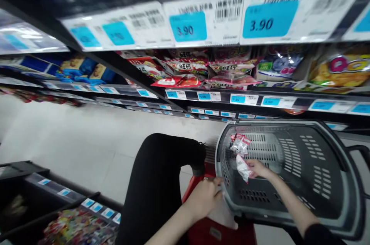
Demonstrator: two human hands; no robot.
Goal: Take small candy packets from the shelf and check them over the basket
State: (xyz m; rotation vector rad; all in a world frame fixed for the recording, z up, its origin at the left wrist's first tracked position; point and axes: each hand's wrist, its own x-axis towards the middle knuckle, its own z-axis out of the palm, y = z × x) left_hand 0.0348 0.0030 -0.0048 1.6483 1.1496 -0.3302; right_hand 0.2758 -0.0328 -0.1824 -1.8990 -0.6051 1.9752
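Observation:
My right hand [258, 169] reaches down into a grey shopping basket [313, 195] and grips a small white-and-pink snack packet [243, 168]. Just beyond it, inside the same basket, lies a silver-and-red snack packet [240, 144]. My left hand [203, 199] is at the basket's near-left edge, its fingers curled. A whitish, translucent piece [224, 212] shows just below those fingers; whether they grip it or the rim is unclear. Beneath both is a red container [221, 235], partly covered by the basket.
Shelves of bagged gummies stand ahead, with a red bag [176, 81] and a QQ bag [342, 67] above price tags [209, 96]. My black-clad knee [157, 175] is left of the basket. Lower left, a bin holds colourful wrapped sweets [79, 227]. Pale floor [86, 137] runs between.

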